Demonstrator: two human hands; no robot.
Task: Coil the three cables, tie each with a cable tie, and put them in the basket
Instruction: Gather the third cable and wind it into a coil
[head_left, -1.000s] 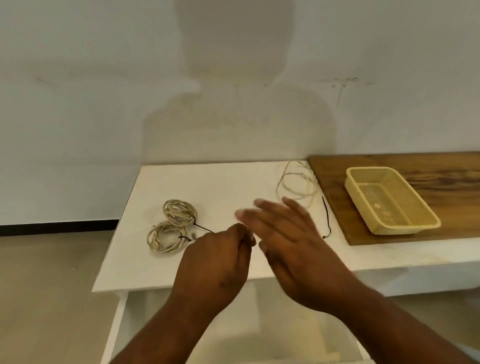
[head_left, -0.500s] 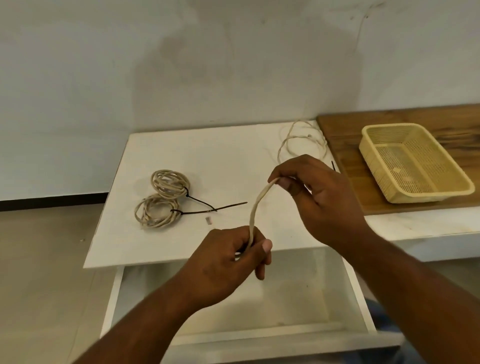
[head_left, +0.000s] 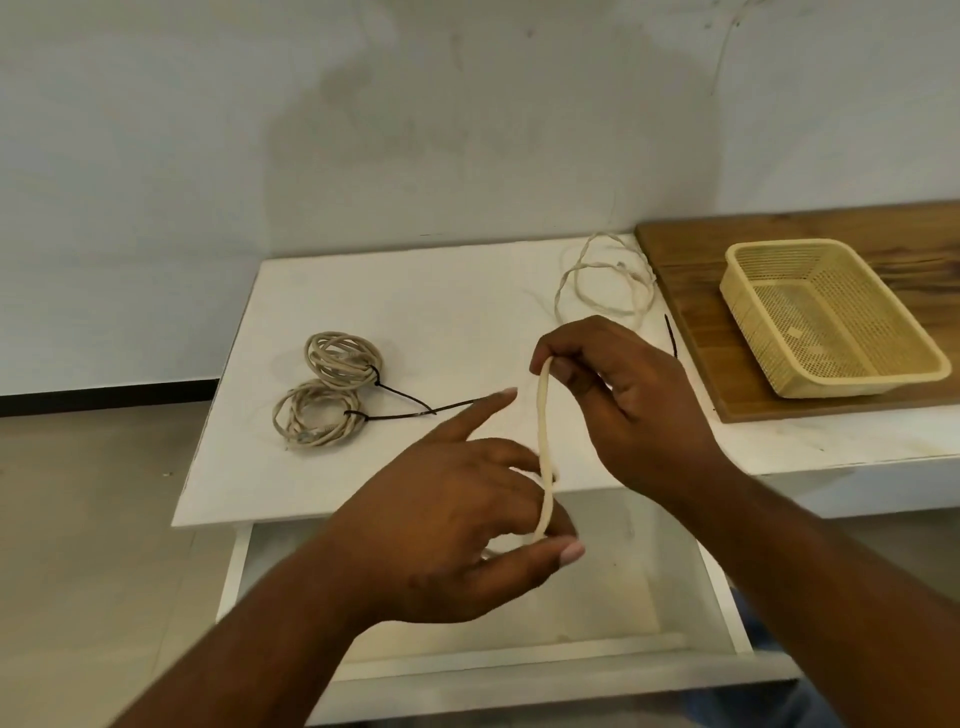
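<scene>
Though it looks thin and pale, the third cable will probably handle as light, limp cord with a little spring in it, so each loop wants pinching where the strands cross or it will likely slide open. It runs as a near-upright strand through the middle of the frame, between the two hands, while its loose remainder lies in slack loops on the white table toward the upper right, just beside the wooden board.

The right hand is mostly closed, thumb and fingertips nipping the top of the strand. The left hand, lower centre, is half open: the forefinger points out free, and the thumb and curled fingers seem to catch the strand's lower end, though the contact is partly hidden.

At centre left, two coiled cables lie touching one another, each cinched with a black cable tie whose tail trails to the right. Another black tie lies at the board's edge. The yellow basket on the board at right holds no cable. An open drawer shows beneath the hands.
</scene>
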